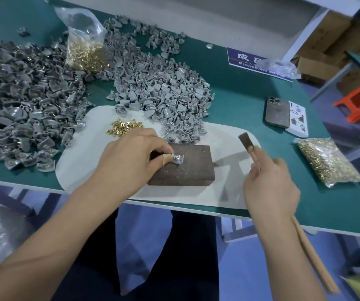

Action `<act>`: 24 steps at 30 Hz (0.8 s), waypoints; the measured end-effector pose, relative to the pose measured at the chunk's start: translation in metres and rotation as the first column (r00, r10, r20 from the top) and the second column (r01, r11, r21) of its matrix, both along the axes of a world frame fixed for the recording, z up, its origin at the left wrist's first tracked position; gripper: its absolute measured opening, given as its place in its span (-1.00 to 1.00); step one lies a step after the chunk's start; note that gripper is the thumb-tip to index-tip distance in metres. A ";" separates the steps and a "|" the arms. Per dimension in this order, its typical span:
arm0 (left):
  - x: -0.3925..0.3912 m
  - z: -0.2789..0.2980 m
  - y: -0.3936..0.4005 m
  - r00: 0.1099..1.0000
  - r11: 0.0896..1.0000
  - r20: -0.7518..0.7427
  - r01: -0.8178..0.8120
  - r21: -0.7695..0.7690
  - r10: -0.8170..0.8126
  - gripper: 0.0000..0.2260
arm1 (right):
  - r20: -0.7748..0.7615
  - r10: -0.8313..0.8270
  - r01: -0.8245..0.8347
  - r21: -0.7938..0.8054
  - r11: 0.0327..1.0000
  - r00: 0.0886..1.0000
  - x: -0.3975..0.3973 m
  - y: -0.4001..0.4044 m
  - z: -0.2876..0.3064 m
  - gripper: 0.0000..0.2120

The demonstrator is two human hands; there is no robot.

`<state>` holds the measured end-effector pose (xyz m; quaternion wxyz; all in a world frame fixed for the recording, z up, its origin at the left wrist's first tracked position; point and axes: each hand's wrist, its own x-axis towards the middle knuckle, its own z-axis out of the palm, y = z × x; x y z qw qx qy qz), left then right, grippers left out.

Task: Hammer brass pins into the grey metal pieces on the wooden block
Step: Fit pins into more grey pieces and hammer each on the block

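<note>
One grey metal piece (178, 159) between fingers (166, 158)

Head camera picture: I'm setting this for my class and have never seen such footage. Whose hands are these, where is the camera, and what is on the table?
There is no machine: the camera sits on a person's head, looking down at their hands. The left hand pinches a grey metal piece on a wooden block. The right hand grips a hammer, raised beside the block. On the green table lie heaps of grey pieces, loose brass pins, two bags of pins and a phone.
</note>
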<state>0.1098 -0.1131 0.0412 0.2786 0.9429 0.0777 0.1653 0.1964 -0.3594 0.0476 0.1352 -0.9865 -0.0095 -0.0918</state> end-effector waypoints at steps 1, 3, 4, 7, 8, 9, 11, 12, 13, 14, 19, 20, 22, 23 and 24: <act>0.000 0.000 -0.001 1.000 1.000 -0.005 0.002 -0.007 -0.002 -0.96 | -0.030 -0.012 0.012 -0.016 1.000 0.999 0.000 0.000 -0.002 -0.56; -0.001 0.002 -0.003 1.000 1.000 -0.004 0.005 -0.010 -0.005 -0.97 | -0.035 -0.006 0.001 -0.135 0.991 0.999 -0.002 0.003 -0.005 -0.59; -0.001 0.003 -0.004 1.000 1.000 -0.001 0.006 0.000 -0.006 -0.97 | -0.003 0.031 -0.031 -0.190 0.981 1.000 -0.003 0.006 -0.005 -0.63; -0.003 0.004 -0.006 1.000 1.000 0.026 0.002 -0.019 -0.001 -0.97 | 0.172 0.234 -0.258 0.137 0.956 0.957 -0.006 0.021 0.002 -0.77; -0.005 0.004 -0.006 0.999 0.999 0.045 0.000 -0.048 0.002 -0.97 | 0.220 0.311 -0.369 0.318 0.873 0.925 -0.008 0.030 0.006 -0.81; -0.007 0.004 -0.005 0.998 0.997 0.066 -0.002 -0.075 0.007 -0.96 | 0.227 0.400 -0.460 0.439 0.772 0.888 -0.012 0.042 0.010 -0.82; -0.011 0.005 0.000 0.994 0.992 0.109 -0.004 -0.127 0.018 -0.91 | 0.147 0.574 -0.545 0.565 0.619 0.805 -0.021 0.068 0.017 -0.79; -0.014 0.005 0.005 0.992 0.986 0.124 0.000 -0.166 0.021 -0.88 | 0.105 0.628 -0.555 0.593 0.583 0.772 -0.024 0.079 0.018 -0.76; -0.016 0.004 0.009 0.991 0.976 0.132 0.007 -0.219 0.022 -0.87 | 0.090 0.658 -0.567 0.602 0.563 0.748 -0.025 0.089 0.018 -0.76; -0.019 0.003 0.015 0.991 0.961 0.135 0.017 -0.277 0.021 -0.88 | 0.092 0.673 -0.577 0.608 0.546 0.734 -0.026 0.098 0.018 -0.77; -0.036 -0.006 0.040 0.984 0.873 0.156 0.002 -0.487 0.085 -0.92 | 0.057 0.717 -0.544 0.693 0.473 0.695 -0.031 0.134 0.014 -0.79; -0.040 -0.007 0.045 0.982 0.861 0.155 -0.011 -0.508 0.104 -0.91 | 0.044 0.729 -0.538 0.705 0.462 0.683 -0.032 0.140 0.012 -0.79; -0.047 -0.008 0.054 0.980 0.841 0.145 -0.037 -0.540 0.136 -0.90 | 0.032 0.747 -0.534 0.719 0.444 0.664 -0.035 0.152 0.009 -0.78; -0.051 -0.009 0.058 0.978 0.830 0.142 -0.047 -0.557 0.150 -0.90 | 0.034 0.753 -0.540 0.718 0.439 0.657 -0.036 0.158 0.008 -0.79; -0.055 -0.009 0.061 0.976 0.820 0.143 -0.055 -0.570 0.165 -0.90 | 0.037 0.755 -0.543 0.717 0.436 0.655 -0.038 0.164 0.006 -0.79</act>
